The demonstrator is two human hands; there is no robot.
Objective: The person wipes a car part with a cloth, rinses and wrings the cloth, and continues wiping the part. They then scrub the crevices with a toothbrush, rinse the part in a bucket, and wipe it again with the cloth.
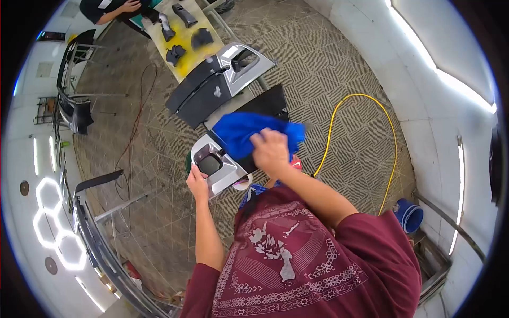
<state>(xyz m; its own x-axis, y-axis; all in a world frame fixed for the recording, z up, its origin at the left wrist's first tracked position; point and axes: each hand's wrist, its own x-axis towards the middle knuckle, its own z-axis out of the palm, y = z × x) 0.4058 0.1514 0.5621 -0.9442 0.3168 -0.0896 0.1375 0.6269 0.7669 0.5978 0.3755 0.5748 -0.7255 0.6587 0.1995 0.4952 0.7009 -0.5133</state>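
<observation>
A black and silver car trim panel [227,175] lies across the near end of a work table, its silver end with a dark recess toward the left. My left hand [198,183] grips the rim of that silver end, thumb on top by the recess. Bunched in my right hand [271,151] is a blue cloth [236,132], slightly blurred, lying over the panel's black middle and hiding much of it. Just beyond, a second black and silver panel [201,91] lies on the table, apart from both hands.
Farther along the table [155,38], which has yellow overspray, lie several small dark parts [201,38]. A co-worker's hand [130,6] shows at top left. A yellow hose [331,124] curves over the floor at right, near a blue bucket [409,216]. Bumpers [79,116] stand on racks at left.
</observation>
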